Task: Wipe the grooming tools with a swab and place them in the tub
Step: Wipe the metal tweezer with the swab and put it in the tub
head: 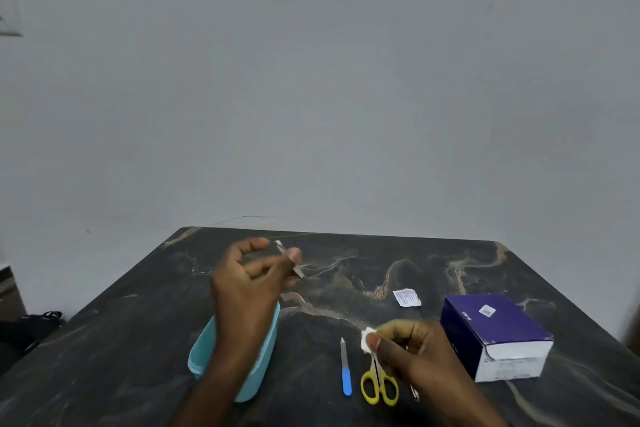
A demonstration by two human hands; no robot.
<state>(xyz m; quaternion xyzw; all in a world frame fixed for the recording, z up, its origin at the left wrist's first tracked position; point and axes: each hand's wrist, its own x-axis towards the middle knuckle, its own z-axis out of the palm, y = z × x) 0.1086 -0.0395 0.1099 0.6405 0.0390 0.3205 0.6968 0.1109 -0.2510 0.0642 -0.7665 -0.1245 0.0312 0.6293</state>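
My left hand (pixel 252 284) is raised above the light blue tub (pixel 266 354) and pinches a small metal grooming tool (pixel 289 258) between thumb and fingers. My right hand (pixel 408 350) pinches a white swab (pixel 367 340) above the table, near the scissors. On the dark marble table (pixel 346 274) lie a nail file with a blue handle (pixel 345 369), yellow-handled scissors (pixel 379 385) and a thin metal tool (pixel 414 392) partly hidden under my right hand. My left forearm covers much of the tub.
A purple and white box (pixel 498 336) stands at the right of the table. A torn white sachet (pixel 407 297) lies behind my right hand. A plain wall rises behind the table. A dark object (pixel 31 326) sits on the floor at the left.
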